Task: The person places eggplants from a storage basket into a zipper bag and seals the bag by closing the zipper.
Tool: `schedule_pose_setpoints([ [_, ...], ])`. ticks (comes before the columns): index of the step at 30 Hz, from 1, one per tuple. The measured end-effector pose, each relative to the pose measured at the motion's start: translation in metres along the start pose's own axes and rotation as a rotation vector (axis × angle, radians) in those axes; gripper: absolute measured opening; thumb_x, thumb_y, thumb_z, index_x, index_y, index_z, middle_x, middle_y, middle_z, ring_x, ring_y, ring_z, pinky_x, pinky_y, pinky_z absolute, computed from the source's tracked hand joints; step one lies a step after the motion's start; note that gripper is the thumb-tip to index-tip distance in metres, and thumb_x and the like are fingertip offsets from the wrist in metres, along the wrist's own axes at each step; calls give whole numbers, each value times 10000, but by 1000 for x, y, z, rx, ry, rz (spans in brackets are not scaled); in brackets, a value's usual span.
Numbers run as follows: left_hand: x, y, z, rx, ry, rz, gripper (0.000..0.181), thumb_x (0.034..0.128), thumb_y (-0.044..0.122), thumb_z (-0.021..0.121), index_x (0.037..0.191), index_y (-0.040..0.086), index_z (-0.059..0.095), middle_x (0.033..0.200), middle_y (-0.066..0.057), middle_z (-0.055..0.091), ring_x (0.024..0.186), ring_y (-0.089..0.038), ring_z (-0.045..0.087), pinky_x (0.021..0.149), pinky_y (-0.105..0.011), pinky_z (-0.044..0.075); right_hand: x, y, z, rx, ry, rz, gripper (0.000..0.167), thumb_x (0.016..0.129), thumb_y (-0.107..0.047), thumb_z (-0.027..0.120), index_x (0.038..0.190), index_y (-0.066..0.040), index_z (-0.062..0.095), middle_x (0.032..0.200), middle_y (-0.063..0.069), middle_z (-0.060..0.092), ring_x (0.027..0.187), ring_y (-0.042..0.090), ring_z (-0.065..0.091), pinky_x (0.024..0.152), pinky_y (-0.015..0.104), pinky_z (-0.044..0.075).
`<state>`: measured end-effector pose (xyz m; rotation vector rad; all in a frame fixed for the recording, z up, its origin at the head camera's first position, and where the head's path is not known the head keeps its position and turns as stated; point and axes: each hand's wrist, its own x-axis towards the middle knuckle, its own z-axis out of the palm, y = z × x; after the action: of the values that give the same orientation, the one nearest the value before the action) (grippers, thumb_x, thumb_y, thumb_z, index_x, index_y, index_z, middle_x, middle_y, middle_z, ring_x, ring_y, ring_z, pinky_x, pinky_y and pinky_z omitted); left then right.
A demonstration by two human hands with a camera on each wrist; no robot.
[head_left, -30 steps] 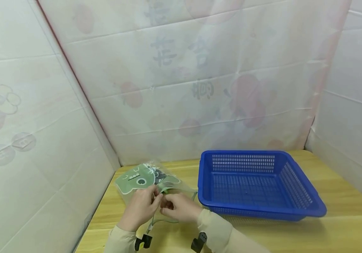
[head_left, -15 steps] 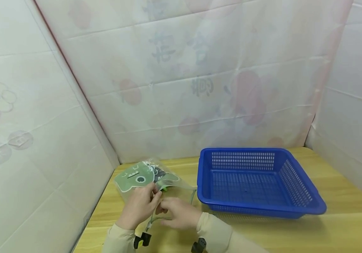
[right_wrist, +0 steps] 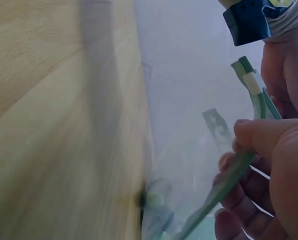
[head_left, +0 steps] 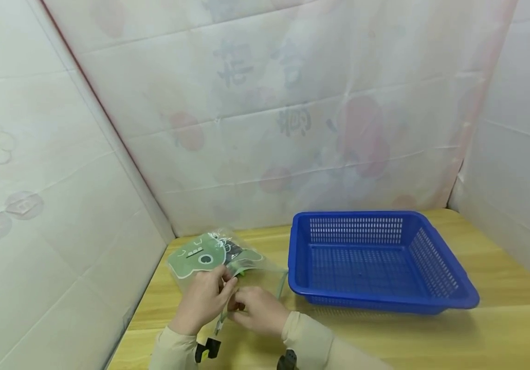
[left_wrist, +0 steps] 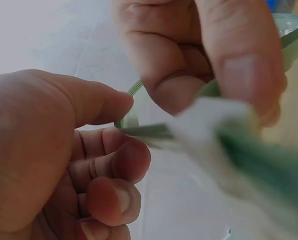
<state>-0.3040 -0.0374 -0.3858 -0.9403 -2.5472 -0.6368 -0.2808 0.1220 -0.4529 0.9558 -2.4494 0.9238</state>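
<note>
A clear zip bag (head_left: pixel 190 262) with a green cartoon face lies on the table at centre left in the head view. A dark item (head_left: pixel 233 251) and a small bright green piece (head_left: pixel 241 273) show through the plastic. My left hand (head_left: pixel 201 300) pinches the bag's mouth edge between thumb and forefinger. Close beside it, my right hand (head_left: pixel 261 310) pinches the green zip strip (right_wrist: pixel 223 185) with its thumb against curled fingers. A white slider (right_wrist: pixel 253 83) sits near the strip's end in the right wrist view. Blur hides the slider's detail in the left wrist view.
A blue perforated plastic basket (head_left: pixel 384 302) stands on the wooden table (head_left: pixel 491 267) to the right of the bag. Printed cloth sheets (head_left: pixel 255 154) enclose the table at the back and both sides. A black wrist camera (head_left: pixel 208 349) sits at the left cuff.
My right hand has shifted slightly left and nearer to me along the bag's mouth, covering the strip's near loop. The left hand keeps its pinch. The head view has tilted down a little.
</note>
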Motion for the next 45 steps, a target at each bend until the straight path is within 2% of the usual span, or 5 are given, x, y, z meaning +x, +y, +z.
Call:
schedule_pose_setpoints([
  [6,-1,2,-7,-9,19,6,212,873,317,710,769,194,572,554,170,452,465,18,403,443,-192,359,4,-1,-2,41,71,44,25,865,-166,692,870,-175,669,813,-141,627,745,-62,542,677,80,426],
  [14,-7,1,-15,33,-47,58,643,629,692,728,955,159,575,782,68,534,668,-62,455,574,-236,401,9,-3,-6,73,157,126,49,864,-134,694,902,-165,692,857,-97,639,750,-17,548,686,134,454],
  [23,-7,-1,-16,55,-28,161,876,548,480,899,1235,67,545,1035,-15,572,929,-145,522,743,-324,480,10,-3,-14,150,277,182,41,890,-139,670,881,-177,683,806,-119,608,702,-17,543,607,163,465],
  [35,-6,-3,-26,1,132,215,343,667,106,872,826,141,570,797,72,542,724,-119,535,639,-236,464,9,-1,-20,198,348,253,77,936,-240,634,887,-201,680,809,-124,620,684,11,552,626,209,489],
  [45,-4,-14,-26,25,183,191,175,750,59,804,811,160,675,801,85,638,686,-66,569,614,-241,487,9,-1,-20,178,373,263,81,929,-257,644,864,-218,672,793,-132,606,689,16,545,627,214,481],
])
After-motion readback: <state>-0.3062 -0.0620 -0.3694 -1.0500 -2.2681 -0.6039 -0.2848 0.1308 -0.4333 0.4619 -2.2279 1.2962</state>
